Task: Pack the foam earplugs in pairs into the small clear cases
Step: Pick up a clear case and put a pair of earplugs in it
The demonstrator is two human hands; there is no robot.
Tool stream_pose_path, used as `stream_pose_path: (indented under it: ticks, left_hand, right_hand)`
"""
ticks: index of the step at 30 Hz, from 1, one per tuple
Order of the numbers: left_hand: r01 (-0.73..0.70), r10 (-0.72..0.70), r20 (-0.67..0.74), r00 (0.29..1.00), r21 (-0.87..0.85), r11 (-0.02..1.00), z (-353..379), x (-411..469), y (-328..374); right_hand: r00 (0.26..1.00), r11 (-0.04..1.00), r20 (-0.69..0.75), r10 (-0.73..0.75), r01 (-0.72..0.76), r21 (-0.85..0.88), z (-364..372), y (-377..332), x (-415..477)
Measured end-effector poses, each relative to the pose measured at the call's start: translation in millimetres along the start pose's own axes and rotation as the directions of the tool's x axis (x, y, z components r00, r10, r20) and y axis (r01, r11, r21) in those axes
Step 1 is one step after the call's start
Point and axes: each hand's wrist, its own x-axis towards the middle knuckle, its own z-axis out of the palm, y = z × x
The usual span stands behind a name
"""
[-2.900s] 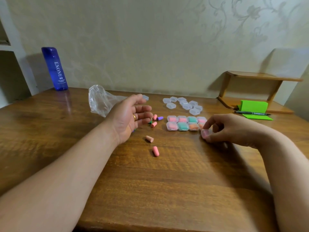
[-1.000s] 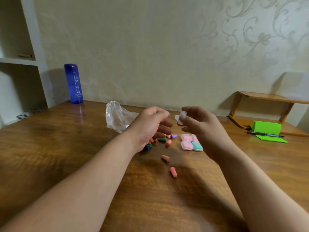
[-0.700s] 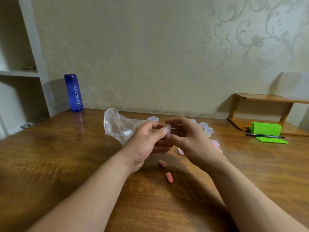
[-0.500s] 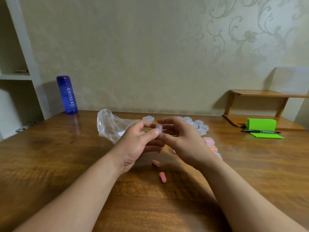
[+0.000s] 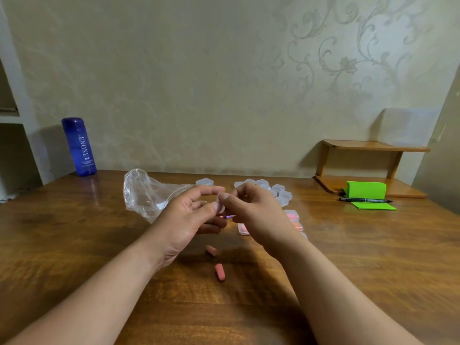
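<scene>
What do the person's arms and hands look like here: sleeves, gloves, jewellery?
Both forearms are bare right to the frame edge: no sleeves, no gloves, no watch or wristband. The left hand and right hand have short, unpainted nails. No ring shows on either hand in this frame, though some fingers are partly hidden.

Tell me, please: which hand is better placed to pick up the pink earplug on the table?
Probably the left hand. The pink earplug lies just below its palm. The right hand is slightly farther to the side, and both hands pinch the small clear case.
</scene>
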Motion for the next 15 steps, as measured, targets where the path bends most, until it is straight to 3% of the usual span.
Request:
stream_pose_path:
  ticks: [15]
  left_hand:
    - [0.005, -0.005, 0.023, 1.000, -0.017, 1.000, -3.7, -1.1, 0.0]
  right_hand:
    - [0.999, 1.000, 0.050, 0.005, -0.006, 0.010, -1.8, -1.0, -0.5]
